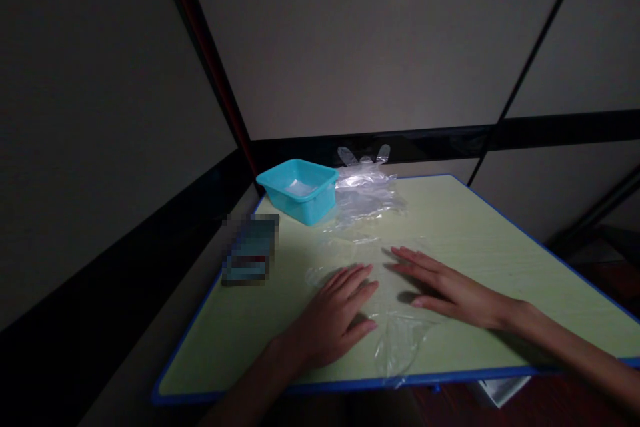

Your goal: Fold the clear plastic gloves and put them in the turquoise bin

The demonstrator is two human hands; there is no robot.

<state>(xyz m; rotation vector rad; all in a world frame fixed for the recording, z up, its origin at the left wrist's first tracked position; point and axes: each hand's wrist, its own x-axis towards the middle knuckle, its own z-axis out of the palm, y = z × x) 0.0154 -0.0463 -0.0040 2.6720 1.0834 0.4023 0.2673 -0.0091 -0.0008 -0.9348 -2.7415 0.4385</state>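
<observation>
A clear plastic glove (pixel 403 340) lies spread on the table between my hands, one end reaching the front edge. My left hand (pixel 340 313) rests on its left part, palm down with the fingers apart. To the right, my right hand (pixel 445 287) hovers or lightly touches, fingers stretched out and thumb apart; contact is hard to tell. Behind them sits a pile of clear plastic gloves (pixel 367 193), with some glove fingers sticking up at the back.
A turquoise plastic basket (pixel 310 207) with something whitish inside stands at the back left. A blurred-out flat object (pixel 250 250) lies at the left edge. The pale green table (pixel 500 247) has a blue rim, with walls behind and left. A white box (pixel 500 390) is on the floor.
</observation>
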